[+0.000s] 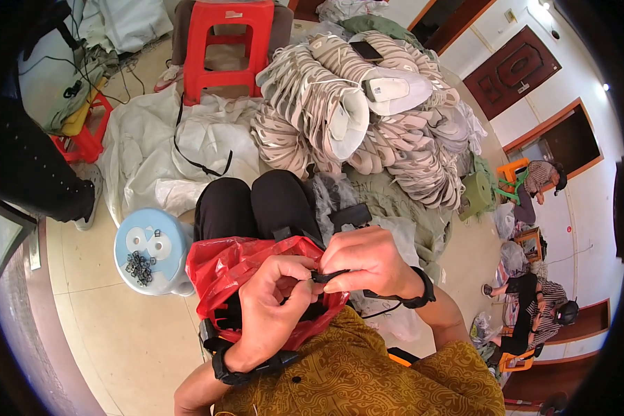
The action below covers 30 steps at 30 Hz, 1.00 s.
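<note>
Above my lap, my right hand (371, 260) pinches a short black strap (331, 276) between thumb and fingers. My left hand (277, 298) is closed at the strap's left end, thumb and forefinger pressed together; what small part lies between them is mostly hidden. Beneath both hands a red plastic bag (222, 267) lies open across my thighs, with dark pieces inside. To the left, a pale blue stool (128, 232) carries a small heap of black buckles (140, 268), with a single one lying apart from the heap.
Large bundles of beige shoe uppers (305, 104) are piled ahead, a dark phone (366, 50) on top. A red stool (191, 62) stands beyond a white sheet (145, 145). Someone's dark-clothed leg (41, 152) is at the left. Two seated people (544, 312) are far right.
</note>
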Available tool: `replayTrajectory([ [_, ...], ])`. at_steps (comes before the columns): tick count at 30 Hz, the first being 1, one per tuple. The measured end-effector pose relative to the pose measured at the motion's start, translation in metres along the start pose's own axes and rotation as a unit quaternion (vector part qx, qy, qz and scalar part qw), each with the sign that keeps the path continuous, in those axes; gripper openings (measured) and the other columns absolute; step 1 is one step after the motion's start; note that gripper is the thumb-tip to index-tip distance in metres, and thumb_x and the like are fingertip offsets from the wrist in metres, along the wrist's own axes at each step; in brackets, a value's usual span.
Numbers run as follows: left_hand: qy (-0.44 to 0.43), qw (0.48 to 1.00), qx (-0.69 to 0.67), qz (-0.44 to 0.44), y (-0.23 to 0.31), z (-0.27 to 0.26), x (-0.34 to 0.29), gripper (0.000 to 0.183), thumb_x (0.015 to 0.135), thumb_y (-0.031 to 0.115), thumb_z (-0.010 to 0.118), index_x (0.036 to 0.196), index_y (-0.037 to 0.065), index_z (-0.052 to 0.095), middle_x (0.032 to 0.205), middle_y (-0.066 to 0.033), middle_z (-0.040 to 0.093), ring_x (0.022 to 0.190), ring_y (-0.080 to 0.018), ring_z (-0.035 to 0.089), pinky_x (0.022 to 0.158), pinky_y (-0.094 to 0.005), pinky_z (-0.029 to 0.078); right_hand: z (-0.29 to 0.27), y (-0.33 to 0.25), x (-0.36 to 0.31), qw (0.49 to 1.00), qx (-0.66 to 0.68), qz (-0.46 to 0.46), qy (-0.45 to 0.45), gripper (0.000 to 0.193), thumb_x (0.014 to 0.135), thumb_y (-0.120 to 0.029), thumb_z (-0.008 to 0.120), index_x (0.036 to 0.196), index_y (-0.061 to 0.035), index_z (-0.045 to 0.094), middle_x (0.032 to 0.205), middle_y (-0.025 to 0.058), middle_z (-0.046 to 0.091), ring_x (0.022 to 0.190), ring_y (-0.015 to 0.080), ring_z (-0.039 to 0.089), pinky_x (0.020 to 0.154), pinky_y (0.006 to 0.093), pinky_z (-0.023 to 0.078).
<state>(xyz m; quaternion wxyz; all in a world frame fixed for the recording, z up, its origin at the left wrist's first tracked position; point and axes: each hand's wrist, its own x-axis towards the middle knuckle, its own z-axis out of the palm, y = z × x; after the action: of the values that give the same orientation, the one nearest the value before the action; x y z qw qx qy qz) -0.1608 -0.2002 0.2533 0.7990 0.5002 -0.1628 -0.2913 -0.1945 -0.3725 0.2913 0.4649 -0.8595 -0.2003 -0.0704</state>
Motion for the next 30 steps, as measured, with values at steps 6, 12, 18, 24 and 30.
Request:
replayTrajectory([
  [6, 0.000, 1.000, 0.023, 0.008, 0.001, -0.001, 0.000, 0.011, 0.077, -0.010, 0.046, 0.084, -0.001, 0.047, 0.097, -0.0128, 0.054, 0.069, -0.0130, 0.058, 0.064, -0.0233, 0.050, 0.001, -0.004, 0.002, 0.999, -0.038, -0.022, 0.003, 0.018, 0.062, -0.011, 0.070, 0.067, 0.0013, 0.057, 0.066, 0.0083, 0.058, 0.060, 0.0223, 0.057, 0.051, 0.0294, 0.043],
  [12, 0.007, 1.000, 0.016, 0.023, -0.001, -0.002, -0.001, 0.012, 0.077, -0.009, 0.050, 0.087, -0.003, 0.046, 0.097, -0.0123, 0.057, 0.075, -0.0141, 0.061, 0.064, -0.0230, 0.051, 0.002, -0.011, 0.003, 0.995, -0.099, -0.025, 0.002, 0.018, 0.062, -0.011, 0.070, 0.067, 0.0004, 0.057, 0.066, 0.0075, 0.058, 0.057, 0.0222, 0.055, 0.050, 0.0297, 0.042],
  [18, 0.014, 0.994, 0.070, 0.083, -0.004, -0.003, -0.001, 0.016, 0.075, -0.010, 0.051, 0.088, -0.002, 0.044, 0.097, -0.0127, 0.058, 0.074, -0.0130, 0.061, 0.063, -0.0229, 0.051, 0.003, -0.011, 0.003, 0.995, -0.089, -0.039, 0.019, 0.019, 0.061, -0.012, 0.071, 0.067, 0.0003, 0.057, 0.066, 0.0075, 0.058, 0.056, 0.0220, 0.055, 0.048, 0.0295, 0.042],
  [24, 0.011, 0.994, 0.073, 0.084, -0.003, -0.003, 0.000, 0.016, 0.076, -0.009, 0.051, 0.089, -0.002, 0.044, 0.094, -0.0117, 0.059, 0.072, -0.0116, 0.061, 0.062, -0.0225, 0.050, 0.004, -0.012, 0.004, 0.994, -0.096, -0.049, 0.022, 0.020, 0.060, -0.012, 0.071, 0.067, 0.0002, 0.057, 0.067, 0.0075, 0.058, 0.056, 0.0216, 0.054, 0.048, 0.0289, 0.042],
  [30, 0.033, 0.995, 0.073, 0.057, -0.001, -0.004, 0.000, 0.017, 0.075, -0.007, 0.053, 0.089, -0.002, 0.045, 0.094, -0.0107, 0.059, 0.070, -0.0117, 0.061, 0.062, -0.0230, 0.051, 0.005, -0.012, 0.004, 0.992, -0.110, -0.052, 0.037, 0.019, 0.060, -0.011, 0.071, 0.068, 0.0001, 0.058, 0.066, 0.0076, 0.058, 0.056, 0.0214, 0.054, 0.047, 0.0286, 0.042],
])
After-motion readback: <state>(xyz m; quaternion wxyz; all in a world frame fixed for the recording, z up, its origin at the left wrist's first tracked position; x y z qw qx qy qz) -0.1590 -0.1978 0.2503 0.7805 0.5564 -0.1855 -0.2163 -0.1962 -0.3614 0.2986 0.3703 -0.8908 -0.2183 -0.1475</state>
